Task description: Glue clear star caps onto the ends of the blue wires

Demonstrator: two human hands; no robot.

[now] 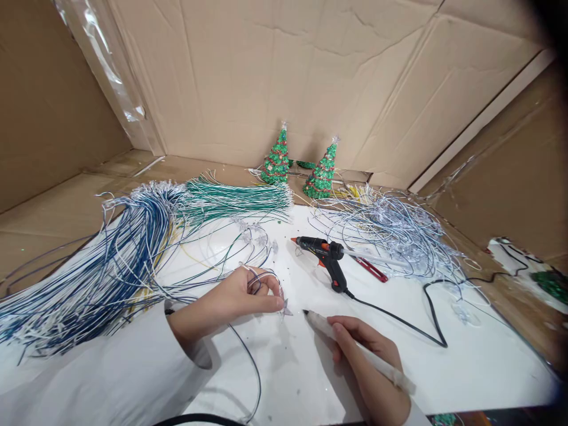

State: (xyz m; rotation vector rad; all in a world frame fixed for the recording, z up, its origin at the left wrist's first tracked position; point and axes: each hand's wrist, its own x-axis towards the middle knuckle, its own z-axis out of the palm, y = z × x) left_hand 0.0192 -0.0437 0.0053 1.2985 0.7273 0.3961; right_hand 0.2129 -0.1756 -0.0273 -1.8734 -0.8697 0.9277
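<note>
Nearest to me, my right hand (368, 361) rests on the white worktop (465, 367) with its fingers closed around a pale, pen-like stick (355, 349) whose dark tip points toward the left hand. Just beyond that tip, my left hand (239, 296) has thumb and fingers pinched together on a small clear star piece (286, 307) at the end of a thin wire (248, 355), which loops back toward me across the worktop. Tip and star sit just apart, not touching.

A little further out lies a black glue gun (326, 257) on its side, its cord (421, 313) trailing right, with a red-handled tool (371, 269) just beside it.

To the left spreads a big bundle of blue and white wires (102, 266), and behind it a sheaf of green wires (239, 201). On the right sits a looser tangle of white wires (390, 231) with clear pieces among them; I judge these may be finished ones, though I can't tell for certain. If so, the left bundle is much the larger, and most of the work is left.

Farthest back, against the cardboard wall (275, 71), stand two small green trees (277, 160), both upright.
</note>
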